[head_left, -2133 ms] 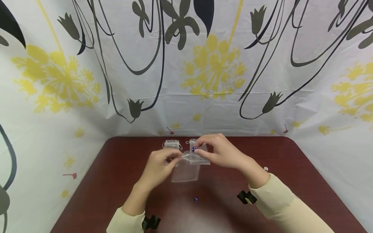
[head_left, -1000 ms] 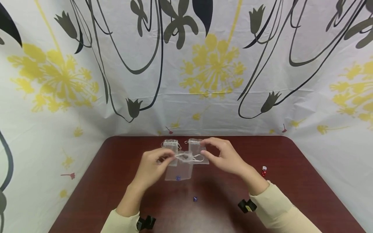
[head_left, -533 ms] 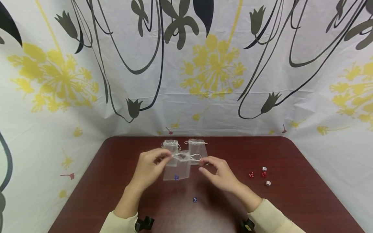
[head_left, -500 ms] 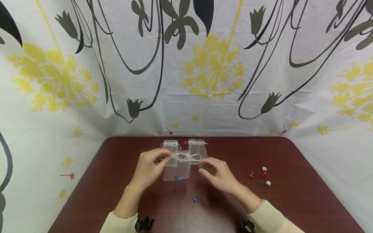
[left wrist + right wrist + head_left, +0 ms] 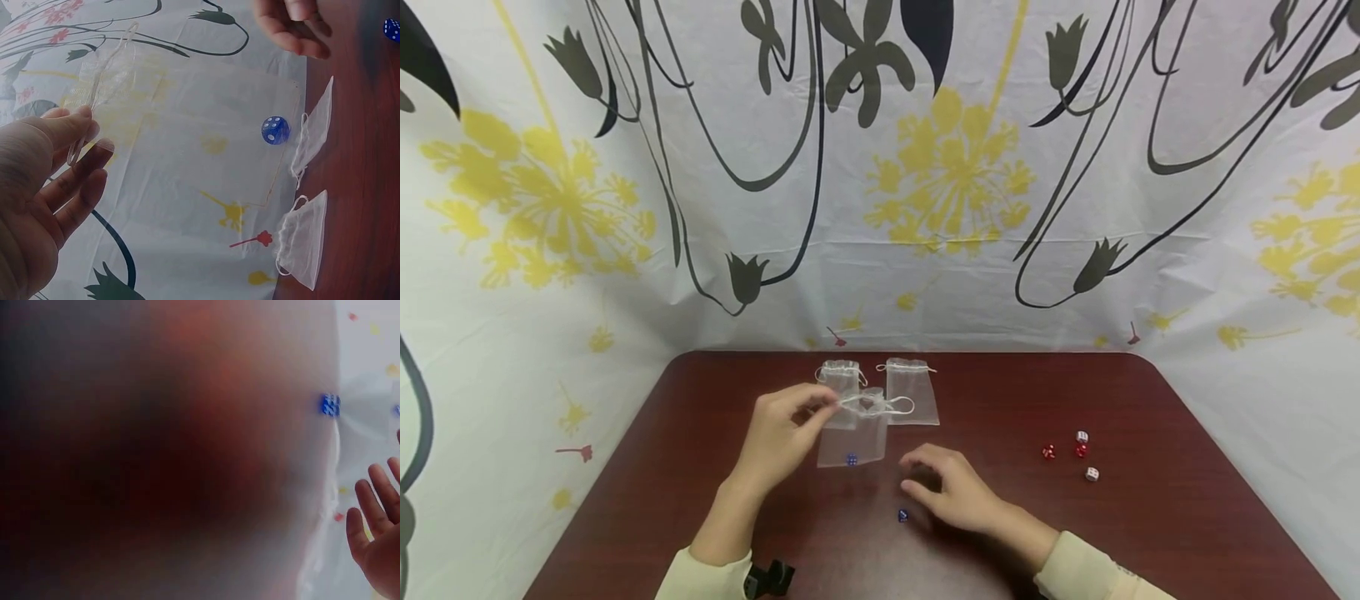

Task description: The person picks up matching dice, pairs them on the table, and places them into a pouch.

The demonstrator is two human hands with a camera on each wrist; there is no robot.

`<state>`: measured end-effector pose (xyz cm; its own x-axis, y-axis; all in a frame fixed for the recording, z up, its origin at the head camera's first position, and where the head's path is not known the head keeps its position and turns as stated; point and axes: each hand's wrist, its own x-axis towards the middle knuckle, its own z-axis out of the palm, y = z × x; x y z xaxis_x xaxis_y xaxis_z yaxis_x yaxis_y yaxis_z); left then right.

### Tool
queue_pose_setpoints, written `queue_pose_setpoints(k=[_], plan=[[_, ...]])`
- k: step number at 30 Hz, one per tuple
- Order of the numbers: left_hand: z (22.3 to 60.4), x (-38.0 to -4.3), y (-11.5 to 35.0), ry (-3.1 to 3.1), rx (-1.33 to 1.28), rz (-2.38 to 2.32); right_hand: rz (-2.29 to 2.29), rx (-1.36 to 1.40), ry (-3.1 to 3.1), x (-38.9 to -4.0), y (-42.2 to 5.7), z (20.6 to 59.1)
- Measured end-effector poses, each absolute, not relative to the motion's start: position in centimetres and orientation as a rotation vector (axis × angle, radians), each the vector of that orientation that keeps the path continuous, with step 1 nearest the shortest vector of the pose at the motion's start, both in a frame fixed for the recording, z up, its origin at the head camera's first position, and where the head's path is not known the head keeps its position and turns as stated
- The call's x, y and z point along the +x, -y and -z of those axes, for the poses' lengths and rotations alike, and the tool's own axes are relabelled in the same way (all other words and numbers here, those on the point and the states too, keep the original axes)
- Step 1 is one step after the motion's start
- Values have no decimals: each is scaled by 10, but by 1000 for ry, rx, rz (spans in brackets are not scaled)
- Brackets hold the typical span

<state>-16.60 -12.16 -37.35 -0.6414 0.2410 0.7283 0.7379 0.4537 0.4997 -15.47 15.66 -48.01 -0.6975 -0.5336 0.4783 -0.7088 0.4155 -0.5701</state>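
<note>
My left hand (image 5: 782,433) pinches the top edge and drawstring of a sheer white organza drawstring bag (image 5: 868,437) between thumb and fingers. A blue die (image 5: 852,459) sits inside near its bottom corner; in the left wrist view that die (image 5: 275,130) shows through the mesh. My right hand (image 5: 958,492) holds nothing, its fingers loosely bent with thumb and index apart, close above and to the right of a second blue die (image 5: 902,516) on the table. In the right wrist view my right hand's fingers (image 5: 378,506) spread at the right edge, and a blue die (image 5: 330,405) appears left of them.
Two more organza bags, a left one (image 5: 837,375) and a right one (image 5: 912,392), lie behind the held bag. Two red dice and two white dice, one white die (image 5: 1092,474) nearest, lie at the right of the dark red table (image 5: 715,400). Patterned cloth (image 5: 925,292) hangs behind.
The blue die from my right hand went into the bag and shows at its bottom. My right hand then moved down and toward the loose blue die. The left keeps its pinch, shifted slightly left.
</note>
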Motion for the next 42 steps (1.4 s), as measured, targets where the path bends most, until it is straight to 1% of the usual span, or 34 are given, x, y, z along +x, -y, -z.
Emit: queue_pose_setpoints(k=[6, 11, 20, 28, 35, 42], plan=[[373, -165, 123, 2141, -813, 1127, -1118, 1173, 2478, -147, -151, 492], [373, -165, 124, 2166, -807, 1129, -989, 1206, 2595, -142, -152, 498], [370, -163, 124, 2185, -802, 1114, -830, 1263, 2610, -140, -154, 498], [370, -162, 125, 2190, -802, 1111, -869, 1241, 2601, -139, -155, 496], [374, -162, 125, 2191, -804, 1112, -949, 1222, 2497, -151, -161, 474], [374, -163, 124, 2183, -804, 1126, -993, 1155, 2462, -172, -173, 423]])
